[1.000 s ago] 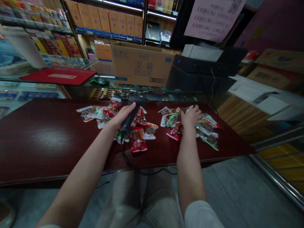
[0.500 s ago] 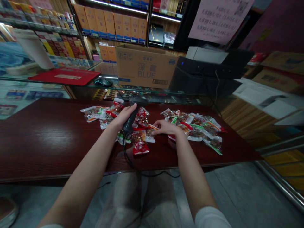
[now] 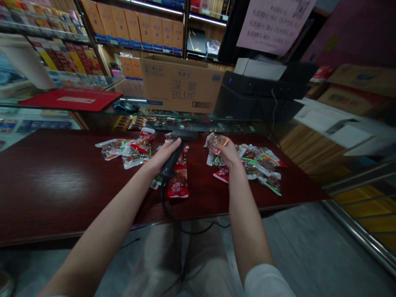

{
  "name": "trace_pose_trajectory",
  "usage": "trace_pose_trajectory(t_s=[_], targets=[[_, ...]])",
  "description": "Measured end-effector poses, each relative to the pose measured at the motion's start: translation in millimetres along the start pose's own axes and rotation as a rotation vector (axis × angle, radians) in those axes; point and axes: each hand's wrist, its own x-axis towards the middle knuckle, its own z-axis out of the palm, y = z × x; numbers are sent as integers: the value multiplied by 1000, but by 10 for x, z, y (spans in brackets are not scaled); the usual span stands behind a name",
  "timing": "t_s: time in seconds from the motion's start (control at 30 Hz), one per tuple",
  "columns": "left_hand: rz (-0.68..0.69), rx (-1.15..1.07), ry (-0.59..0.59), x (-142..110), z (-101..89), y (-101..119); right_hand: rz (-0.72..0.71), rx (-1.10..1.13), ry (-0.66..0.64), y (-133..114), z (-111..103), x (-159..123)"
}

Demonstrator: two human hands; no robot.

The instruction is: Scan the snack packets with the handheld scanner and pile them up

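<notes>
My left hand (image 3: 163, 157) is wrapped round the handle of a black barcode scanner (image 3: 172, 159), its cable hanging over the table's front edge. Beneath and beside it lie several snack packets, among them a red one (image 3: 178, 183); the hand and scanner partly cover them. To the left is another pile of packets (image 3: 133, 149). My right hand (image 3: 229, 152) grips a clear snack packet (image 3: 216, 143) with an orange stripe, over the left end of the right-hand pile (image 3: 261, 165). Its fingertips are partly hidden by that packet.
The dark red wooden table (image 3: 62, 185) spans the front. Behind it, a glass counter carries a cardboard box (image 3: 182, 88), a computer mouse (image 3: 125, 107), a red mat (image 3: 71, 99) and a white cup (image 3: 27, 62). A black printer (image 3: 262, 88) stands at the back right.
My right hand has moved from the middle packets rightward and away from me, carrying a packet to the right-hand pile. My left hand still holds the scanner. The view has shifted slightly.
</notes>
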Motion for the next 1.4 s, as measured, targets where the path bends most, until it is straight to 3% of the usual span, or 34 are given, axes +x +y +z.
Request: trace_pose_trajectory(t_s=[0.2,0.33,0.53,0.7,0.8,0.9,1.03,1.17,1.27,1.33,1.4], targets=[[-29,54,-76,-44,143,-60,44,221,-4,104,65,106],[-80,49,-83,-44,172,-101,-15,175,56,152,96,145],[-72,14,-80,-22,181,-130,-74,-32,27,121,98,128],[-59,21,-116,-7,202,-183,-11,25,29,101,177,66],[-32,36,-106,-29,217,-164,-43,37,28,84,209,46],[-26,41,-83,-41,188,-111,-187,-171,125,21,167,42],[-28,18,-33,1,42,-41,-373,-656,305,-129,10,-22],[-69,-3,46,42,-173,30,-295,-1112,469,-218,-126,-137],[-78,-11,145,46,-325,77,-303,-1252,620,-199,-127,-180],[-71,-22,189,53,-409,89,-370,-1285,601,-154,-46,-189],[-66,-29,210,74,-478,79,-438,-1311,432,-83,114,-197]])
